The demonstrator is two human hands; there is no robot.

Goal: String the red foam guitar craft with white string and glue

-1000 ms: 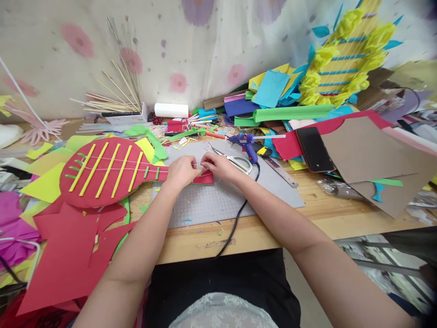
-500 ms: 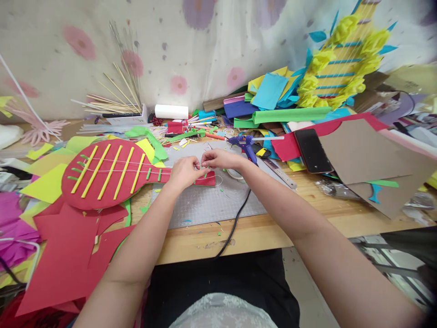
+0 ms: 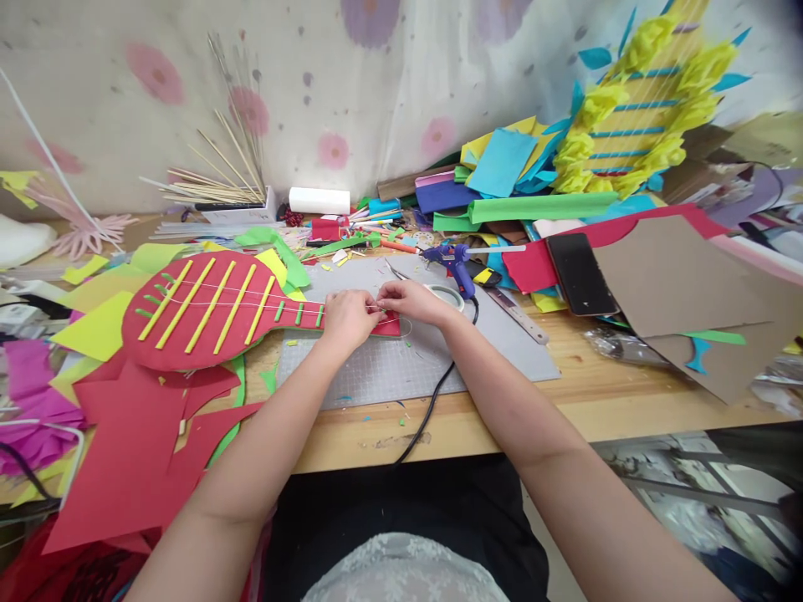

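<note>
A red paper lute-like instrument lies on the table, with yellow strips across its round body and short green strips along body and neck. White string runs lengthwise over it and curls into a loose loop past the neck's end. My left hand rests over the neck, its fingertips pinched on the string. My right hand meets it at the neck's end, thumb and fingers closed together, also on the string. The exact grip point is hidden by the fingers.
Beneath the neck is a grey cutting mat. A purple glue gun, scissors, a metal ruler and a phone lie rightward. A black cable crosses the table edge. Red paper hangs front left.
Both hands have come lower onto the neck's end, and the right fingers now press down beside the left fingertips. The view has shifted slightly; the scissors show more.
</note>
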